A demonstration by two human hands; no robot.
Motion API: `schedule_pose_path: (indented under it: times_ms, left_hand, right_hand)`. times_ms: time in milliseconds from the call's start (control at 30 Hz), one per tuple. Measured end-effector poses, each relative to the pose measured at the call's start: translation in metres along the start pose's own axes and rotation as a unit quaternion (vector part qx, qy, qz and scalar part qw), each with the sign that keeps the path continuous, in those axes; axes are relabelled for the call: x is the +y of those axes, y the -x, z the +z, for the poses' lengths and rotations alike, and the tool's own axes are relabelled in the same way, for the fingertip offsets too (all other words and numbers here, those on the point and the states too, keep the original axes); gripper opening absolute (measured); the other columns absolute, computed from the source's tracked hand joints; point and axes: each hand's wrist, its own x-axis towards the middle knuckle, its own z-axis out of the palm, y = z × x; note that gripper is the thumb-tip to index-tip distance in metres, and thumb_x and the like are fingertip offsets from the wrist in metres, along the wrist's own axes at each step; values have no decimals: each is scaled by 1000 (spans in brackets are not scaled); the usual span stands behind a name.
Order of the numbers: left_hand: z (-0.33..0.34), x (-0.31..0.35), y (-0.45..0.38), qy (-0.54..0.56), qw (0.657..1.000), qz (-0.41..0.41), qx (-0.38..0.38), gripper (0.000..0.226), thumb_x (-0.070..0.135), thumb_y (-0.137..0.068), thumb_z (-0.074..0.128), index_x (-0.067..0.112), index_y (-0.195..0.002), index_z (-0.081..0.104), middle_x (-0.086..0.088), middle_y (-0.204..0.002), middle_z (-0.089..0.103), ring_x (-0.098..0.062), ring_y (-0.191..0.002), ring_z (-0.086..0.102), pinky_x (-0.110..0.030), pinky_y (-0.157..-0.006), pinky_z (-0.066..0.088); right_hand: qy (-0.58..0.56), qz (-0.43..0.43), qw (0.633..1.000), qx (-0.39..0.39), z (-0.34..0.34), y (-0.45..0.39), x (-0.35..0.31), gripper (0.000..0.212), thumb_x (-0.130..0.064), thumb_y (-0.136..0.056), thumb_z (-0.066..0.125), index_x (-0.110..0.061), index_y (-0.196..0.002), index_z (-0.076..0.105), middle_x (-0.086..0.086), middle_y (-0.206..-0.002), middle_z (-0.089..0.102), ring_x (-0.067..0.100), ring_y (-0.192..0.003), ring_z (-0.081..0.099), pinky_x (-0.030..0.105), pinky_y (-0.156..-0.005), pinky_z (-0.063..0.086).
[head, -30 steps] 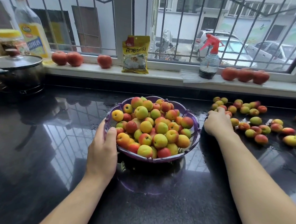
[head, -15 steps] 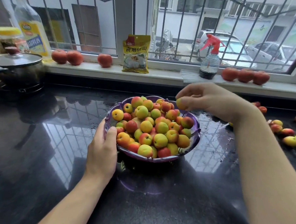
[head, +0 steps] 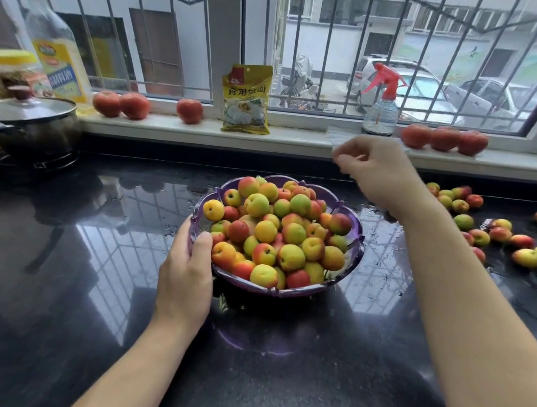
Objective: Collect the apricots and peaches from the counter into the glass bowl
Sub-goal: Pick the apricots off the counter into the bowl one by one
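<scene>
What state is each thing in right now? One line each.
glass bowl: upright on counter, heaped with fruit.
left hand: grips the bowl's near-left rim.
right hand: raised over the bowl's far right, fingers loosely curled, holds nothing visible.
loose apricots: scattered on counter, right of bowl.
pot: lid on.
spray bottle: upright on sill.
yellow packet: standing against window frame.

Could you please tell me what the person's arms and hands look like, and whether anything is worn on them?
Both forearms are bare up to the frame's edge, with no sleeve in view. The left hand and right hand show no gloves, rings, watch or bracelet. The visible fingernails look short and unpainted.
</scene>
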Motion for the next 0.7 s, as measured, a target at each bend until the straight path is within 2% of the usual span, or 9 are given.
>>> schedule_pose_path:
  times_ms: [100, 167, 200, 300, 400, 467, 533, 633, 700]
  left_hand:
    - [1, 0, 0, -1, 1000, -4, 1, 55, 61, -93, 34, 41, -135, 62, 18, -116, 73, -7, -110, 68, -35, -90, 56]
    - [1, 1, 1, -4, 1000, -5, 0, 58, 64, -92, 33, 41, -137, 61, 18, -118, 73, -9, -112, 67, -41, -94, 57]
    - [1, 1, 1, -4, 1000, -4, 1, 57, 62, -92, 33, 41, -137, 61, 18, -117, 73, -8, -111, 67, -38, -92, 56]
    - [1, 2, 2, -3, 1000, -6, 1, 53, 58, -94, 33, 40, -134, 62, 19, -112, 73, -5, -107, 67, -31, -85, 53]
    - [1, 2, 1, -5, 1000, -6, 3, 55, 61, -93, 33, 40, -135, 62, 18, -115, 73, -8, -110, 67, -40, -94, 57]
    - [1, 1, 2, -5, 1000, -6, 1, 55, 62, -93, 32, 41, -136, 61, 18, -116, 73, -9, -110, 67, -45, -98, 58]
    - [2, 1, 1, -8, 1000, -7, 1, 57, 63, -93, 33, 41, -136, 61, 17, -117, 73, -10, -111, 68, -48, -99, 57]
    - [2, 1, 1, -6, 1000, -7, 0, 56, 63, -93, 33, 41, -136, 60, 18, -116, 73, -8, -111, 67, -47, -99, 57]
    - [1, 1, 1, -8, 1000, -8, 1, 54, 61, -94, 34, 41, -137, 60, 19, -116, 72, -7, -111, 66, -47, -100, 56]
  right_hand:
    - [59, 89, 989, 103, -3, -13, 48, 21, -11, -94, 59, -18, -106, 75, -1, -101, 73, 19, -97, 65, 30, -91, 49]
    - [129, 148, 971, 134, 2, -14, 87, 32, -8, -90, 54, -14, -115, 71, 12, -119, 69, 31, -113, 60, 34, -100, 45]
    - [165, 163, 963, 138, 7, -11, 104, 37, -7, -88, 52, -12, -121, 68, 18, -126, 64, 38, -119, 55, 38, -104, 42]
    - [268, 155, 946, 96, 26, 1, 140, 49, -12, -93, 55, -9, -142, 55, 22, -148, 44, 43, -135, 38, 46, -115, 29]
    - [342, 169, 924, 9, 38, 4, 157, 57, -32, -100, 52, -15, -153, 40, 18, -162, 28, 37, -148, 22, 49, -121, 14]
    - [364, 166, 917, 1, 39, 2, 159, 53, -33, -100, 50, -14, -149, 45, 18, -157, 36, 37, -144, 29, 49, -120, 20]
    - [368, 131, 920, 39, 38, 4, 155, 44, -20, -96, 55, -9, -138, 57, 22, -142, 50, 42, -130, 40, 48, -112, 33]
    - [342, 117, 926, 112, 37, 8, 148, 42, -3, -89, 54, -6, -130, 62, 25, -131, 50, 45, -117, 41, 48, -100, 40]
    - [365, 138, 916, 91, 37, 9, 146, 40, -5, -90, 53, -7, -129, 62, 25, -133, 48, 46, -117, 41, 48, -101, 38]
